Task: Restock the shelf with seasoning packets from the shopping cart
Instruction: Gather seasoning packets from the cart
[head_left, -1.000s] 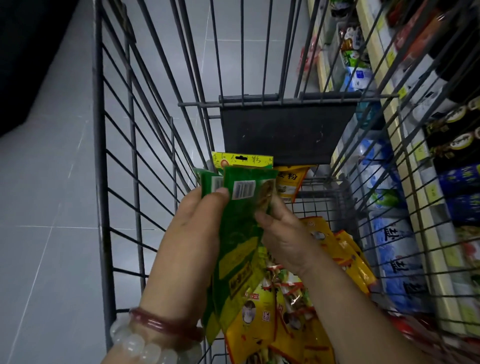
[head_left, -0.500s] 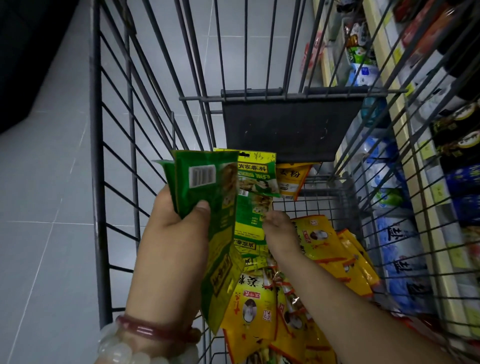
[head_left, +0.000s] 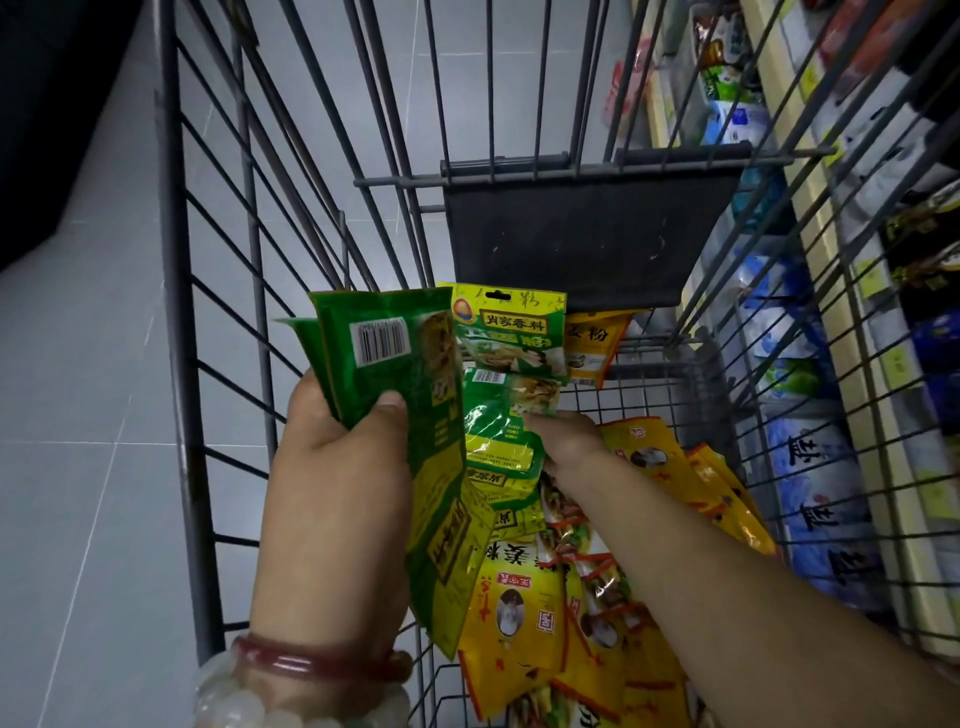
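Left hand (head_left: 337, 467) clenches our stack of green foil seasoning packets (head_left: 410, 415) at frame centre; right hand (head_left: 566, 441) pinches another green packet (head_left: 498, 431) inside the grey wire shopping cart (head_left: 218, 364), so we should lift it squarely onto the stack.

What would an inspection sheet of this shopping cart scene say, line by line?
Surface: grey wire shopping cart, dark panel at its far end.
Job's things: stack of green foil seasoning packets held upright; another green packet lower in the cart; yellow seasoning packets piled on the cart floor.
Clutter: nothing seen.
Grippers: left hand grips the green stack, thumb on its face; right hand reaches to the lower green packet, fingers mostly hidden.
Cables: nothing seen.
Surroundings: store shelf with blue-and-white bags at right; grey tiled floor at left.
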